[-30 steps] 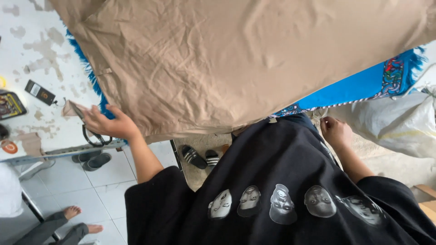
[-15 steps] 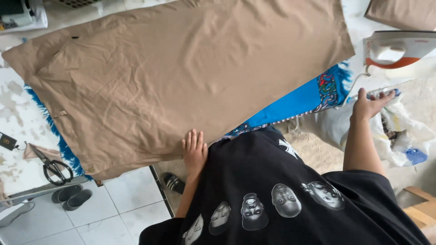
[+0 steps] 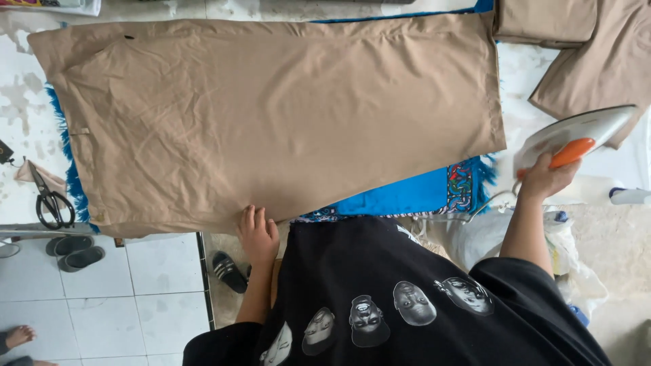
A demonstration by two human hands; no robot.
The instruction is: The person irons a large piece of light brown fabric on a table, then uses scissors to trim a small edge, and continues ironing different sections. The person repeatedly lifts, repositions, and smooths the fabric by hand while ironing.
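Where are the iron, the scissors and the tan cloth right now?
iron (image 3: 576, 135): head view, on its white body.
scissors (image 3: 49, 200): head view, near the black handles.
tan cloth (image 3: 271, 115): head view, middle of the spread fabric.

Lying under everything: a worn white worktable (image 3: 20, 95), its paint flaking in grey patches. Spreading across that table, a blue fringed mat (image 3: 407, 196). Resting on the table's left end, black scissors (image 3: 49, 202). Showing below the table, a floor of pale square tiles (image 3: 135, 298), with a grey pair of sandals (image 3: 73, 249) and one black sandal (image 3: 229, 271) sitting close under its edge. Falling evenly, soft daylight.
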